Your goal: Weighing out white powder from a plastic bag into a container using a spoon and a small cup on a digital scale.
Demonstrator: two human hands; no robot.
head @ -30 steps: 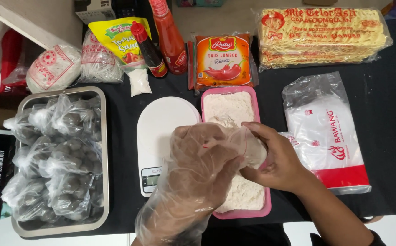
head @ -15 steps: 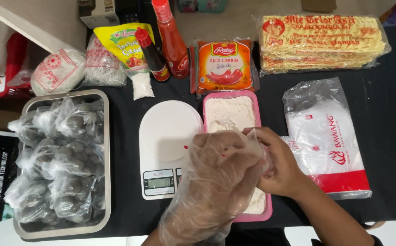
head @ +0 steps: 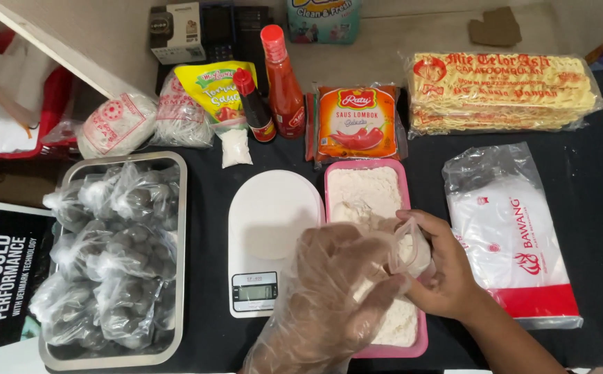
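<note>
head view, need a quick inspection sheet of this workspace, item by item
surface: black table cover, crowded with food supplies.
job's things: small clear plastic bag partly filled with white flour, held over the pink tray of flour; white digital scale beside it, nothing on its plate.
clutter: metal tray of bagged dark balls, red sauce bottle, dark sauce bottle, orange sauce sachet, noodle pack, stack of plastic bags.
grippers: left hand in a clear plastic glove at the bag's mouth; bare right hand holds the bag.
cables: nothing seen.
surroundings: boxes and a container behind the table; printed sign at left.
</note>
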